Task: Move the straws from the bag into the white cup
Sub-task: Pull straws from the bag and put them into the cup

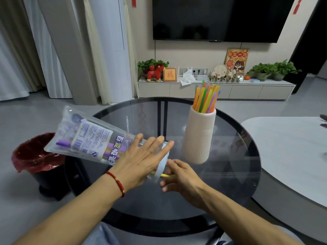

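Observation:
A clear plastic straw bag (88,137) with a printed label is held tilted above the table's left edge, its open end toward me. Purple straws show inside it. My left hand (143,158) grips the bag near its open end. My right hand (180,174) pinches a yellow straw (165,175) that sticks out of the bag's mouth. The ribbed white cup (199,138) stands upright on the round glass table (238,174), to the right of my hands, with several coloured straws (206,99) standing in it.
A black bin with a red liner (35,156) stands on the floor left of the table. A white table (292,152) sits close on the right. A TV cabinet (212,91) with plants and ornaments runs along the far wall.

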A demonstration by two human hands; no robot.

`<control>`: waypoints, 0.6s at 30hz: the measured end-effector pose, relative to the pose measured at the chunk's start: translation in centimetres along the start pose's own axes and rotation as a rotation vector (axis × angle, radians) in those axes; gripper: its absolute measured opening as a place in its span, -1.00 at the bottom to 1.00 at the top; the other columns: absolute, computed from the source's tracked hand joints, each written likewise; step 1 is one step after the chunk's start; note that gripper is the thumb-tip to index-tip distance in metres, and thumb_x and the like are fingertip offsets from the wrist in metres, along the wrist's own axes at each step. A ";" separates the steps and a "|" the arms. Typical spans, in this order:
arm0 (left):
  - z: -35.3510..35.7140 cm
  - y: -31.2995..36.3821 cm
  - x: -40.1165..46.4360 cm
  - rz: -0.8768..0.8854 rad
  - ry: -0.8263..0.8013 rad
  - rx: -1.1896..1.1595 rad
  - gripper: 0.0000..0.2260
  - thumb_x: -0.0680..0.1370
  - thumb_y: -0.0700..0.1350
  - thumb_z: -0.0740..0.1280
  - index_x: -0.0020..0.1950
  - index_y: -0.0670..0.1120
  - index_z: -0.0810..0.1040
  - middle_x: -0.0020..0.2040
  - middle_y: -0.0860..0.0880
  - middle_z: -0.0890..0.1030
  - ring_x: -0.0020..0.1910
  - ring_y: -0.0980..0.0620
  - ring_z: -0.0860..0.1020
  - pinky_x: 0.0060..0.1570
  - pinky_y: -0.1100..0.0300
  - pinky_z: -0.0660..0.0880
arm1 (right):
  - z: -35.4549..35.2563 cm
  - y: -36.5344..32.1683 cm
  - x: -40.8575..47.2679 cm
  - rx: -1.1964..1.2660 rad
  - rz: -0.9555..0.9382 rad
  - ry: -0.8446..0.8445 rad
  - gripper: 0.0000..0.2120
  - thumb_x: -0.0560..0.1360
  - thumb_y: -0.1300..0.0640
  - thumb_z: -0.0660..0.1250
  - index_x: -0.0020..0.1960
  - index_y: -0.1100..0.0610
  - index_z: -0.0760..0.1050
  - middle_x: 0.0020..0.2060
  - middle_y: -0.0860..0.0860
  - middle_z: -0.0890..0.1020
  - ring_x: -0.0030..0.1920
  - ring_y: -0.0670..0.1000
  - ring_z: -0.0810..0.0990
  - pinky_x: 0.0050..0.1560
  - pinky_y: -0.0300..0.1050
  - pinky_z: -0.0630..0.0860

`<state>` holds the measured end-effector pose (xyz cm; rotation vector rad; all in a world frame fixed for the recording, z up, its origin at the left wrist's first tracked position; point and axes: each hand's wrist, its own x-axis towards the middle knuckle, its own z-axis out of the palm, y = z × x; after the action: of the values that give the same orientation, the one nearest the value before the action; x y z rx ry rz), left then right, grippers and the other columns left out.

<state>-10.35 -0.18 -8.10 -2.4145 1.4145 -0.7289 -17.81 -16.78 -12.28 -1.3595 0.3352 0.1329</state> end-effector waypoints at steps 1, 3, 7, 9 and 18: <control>0.1 0.2 0.0 0.004 -0.009 -0.006 0.05 0.23 -0.15 0.58 0.64 -0.13 0.14 0.44 -0.22 0.34 0.31 -0.21 0.47 0.28 -0.23 0.39 | 0.2 0.0 0.0 0.029 0.020 -0.005 -0.65 0.72 0.03 0.26 0.27 0.32 0.52 -0.06 0.24 0.64 -0.30 0.10 0.64 -0.27 -0.02 0.65; 0.4 0.6 -0.1 -0.001 -0.037 -0.007 0.04 0.28 -0.15 0.56 0.65 -0.12 0.08 0.47 -0.23 0.32 0.35 -0.22 0.44 0.31 -0.25 0.35 | 0.4 0.3 0.1 0.071 0.026 -0.008 -0.68 0.66 0.07 0.36 0.24 0.32 0.58 -0.09 0.20 0.70 -0.29 0.08 0.64 -0.21 -0.06 0.67; 1.3 0.5 -0.1 -0.096 -0.131 -0.043 0.09 0.31 -0.10 0.53 0.66 -0.07 -0.10 0.53 -0.20 0.18 0.41 -0.20 0.33 0.35 -0.22 0.26 | 0.0 0.5 0.2 -0.025 -0.151 0.113 -0.78 0.61 0.15 0.46 0.13 0.29 0.69 -0.26 0.16 0.75 -0.37 0.03 0.62 -0.24 -0.14 0.64; 1.9 0.3 -0.3 -0.143 -0.192 -0.095 0.12 0.35 0.00 0.52 0.64 -0.03 -0.23 0.53 -0.18 0.08 0.45 -0.19 0.26 0.36 -0.18 0.23 | -0.6 0.1 0.2 -0.103 -0.230 0.167 -0.84 0.62 0.20 0.44 0.11 0.26 0.72 -0.27 0.14 0.76 -0.38 0.03 0.63 -0.26 -0.13 0.63; 3.0 -0.8 -0.7 -0.250 -0.296 -0.261 0.14 0.40 -0.06 0.51 0.54 0.29 -0.40 0.59 -0.09 -0.06 0.62 -0.10 -0.06 0.46 -0.52 -0.14 | -4.9 -3.3 -1.9 -0.177 -0.340 0.270 -0.98 0.50 0.22 0.56 -0.08 0.16 0.77 -0.29 0.11 0.78 -0.35 0.04 0.72 -0.28 -0.17 0.66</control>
<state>-8.43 0.69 -10.47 -2.7908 1.1651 -0.2265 -19.41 -22.04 -9.49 -1.5937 0.3172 -0.3128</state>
